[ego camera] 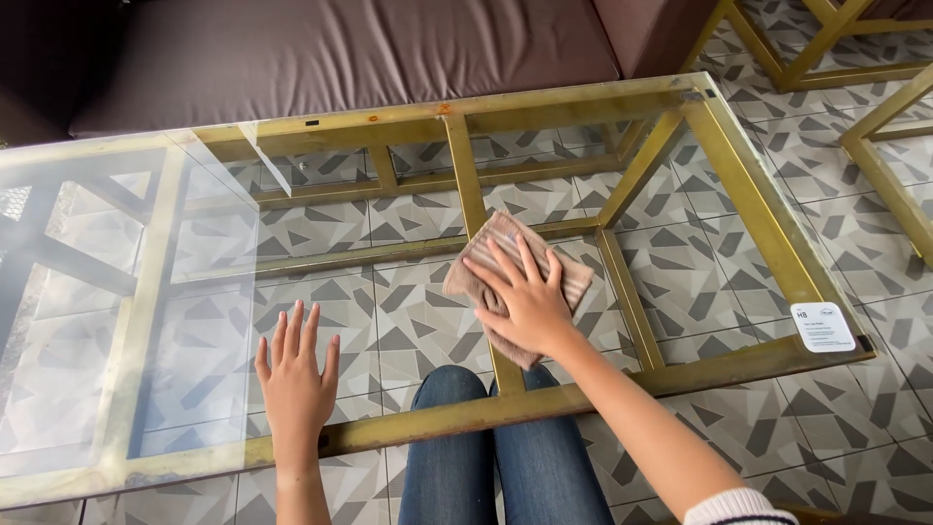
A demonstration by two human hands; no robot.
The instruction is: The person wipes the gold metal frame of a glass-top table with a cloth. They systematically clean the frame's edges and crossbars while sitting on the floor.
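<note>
Head view: wiping in hand, I'd say. Right hand [525, 297], fingers spread, presses a striped beige cloth [515, 282] flat on the gold-framed glass tabletop [768, 233], centre frame. Left hand [294, 374] lies open on glass, lower left. Next stroke prob. needs steady pressure w/ the cloth kept flat.

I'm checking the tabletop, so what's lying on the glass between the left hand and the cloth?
Nothing: in the head view the glass tabletop is bare between the left hand and the striped cloth under the right hand.
</note>
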